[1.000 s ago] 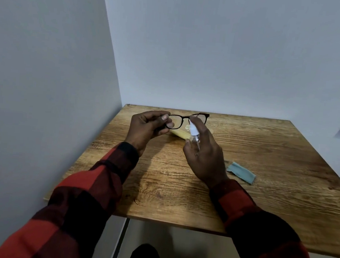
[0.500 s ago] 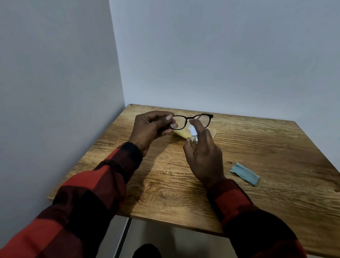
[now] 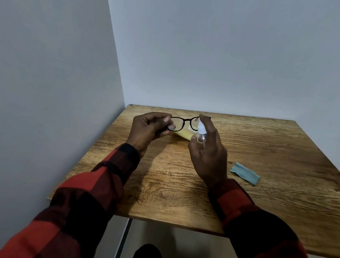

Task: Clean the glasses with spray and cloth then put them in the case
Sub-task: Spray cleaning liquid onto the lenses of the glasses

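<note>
Two hands, left hand pinching glasses, case half hidden

Above the wooden table, the left hand pinched black-framed glasses by one end while the right hand gripped a small clear spray bottle, forefinger on its white top. A yellow case lay beneath; a folded blue cloth lay apart, to the right.
</note>
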{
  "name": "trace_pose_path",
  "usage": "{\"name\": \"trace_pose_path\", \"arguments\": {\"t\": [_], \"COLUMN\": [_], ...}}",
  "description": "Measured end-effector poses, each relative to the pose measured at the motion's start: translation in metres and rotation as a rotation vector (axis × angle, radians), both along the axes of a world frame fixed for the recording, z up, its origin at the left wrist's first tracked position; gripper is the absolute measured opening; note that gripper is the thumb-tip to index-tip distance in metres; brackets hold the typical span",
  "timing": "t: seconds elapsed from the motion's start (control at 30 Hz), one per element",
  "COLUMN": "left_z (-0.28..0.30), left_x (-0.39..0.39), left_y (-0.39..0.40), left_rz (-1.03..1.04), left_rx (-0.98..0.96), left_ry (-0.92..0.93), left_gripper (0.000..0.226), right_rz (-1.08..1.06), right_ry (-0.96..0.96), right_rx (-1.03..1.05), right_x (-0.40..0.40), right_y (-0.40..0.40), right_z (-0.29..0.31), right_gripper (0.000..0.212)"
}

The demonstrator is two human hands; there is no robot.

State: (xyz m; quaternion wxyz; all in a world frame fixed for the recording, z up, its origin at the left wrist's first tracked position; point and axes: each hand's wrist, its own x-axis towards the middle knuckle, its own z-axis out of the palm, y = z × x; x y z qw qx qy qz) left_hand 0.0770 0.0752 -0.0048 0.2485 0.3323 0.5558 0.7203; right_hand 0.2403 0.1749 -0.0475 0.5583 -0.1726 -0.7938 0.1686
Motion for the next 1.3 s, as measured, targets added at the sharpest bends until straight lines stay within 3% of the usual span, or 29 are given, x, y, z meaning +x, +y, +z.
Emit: {"name": "trace_pose_path", "arguments": {"t": [0.37, 0.47, 0.67, 0.8, 0.93, 1.3], "left_z": [0.004, 0.004, 0.006, 0.009, 0.013, 0.007], "left_x": [0.002, 0.009, 0.023, 0.034, 0.043, 0.06], "left_y": [-0.004, -0.002, 0.006, 0.009, 0.01, 0.011], "left_rz": [0.057, 0.107, 0.183, 0.238, 0.267, 0.329], "left_rx": [0.054, 0.054, 0.069, 0.103, 0.087, 0.024], "left_ry": [0.067, 0.093, 0.174, 0.235, 0.244, 0.346], "left_gripper": [0.016, 0.016, 0.02, 0.029, 0.057, 0.055], "right_rz": [-0.016, 0.015, 0.009, 0.034, 0.056, 0.004], "right_ry": [0.024, 0.002, 0.006, 0.047, 0.063, -0.084], "right_rx": [-0.023, -0.124, -0.174, -0.19, -0.26, -0.311], "right_x": [0.002, 0.0, -0.006, -0.009, -0.014, -0.023], "right_y": [0.003, 0.002, -0.006, -0.01, -0.011, -0.01], "right_z": [0.0, 0.004, 0.017, 0.033, 0.051, 0.057], "right_gripper": [0.069, 0.069, 0.036, 0.032, 0.033, 0.034]}}
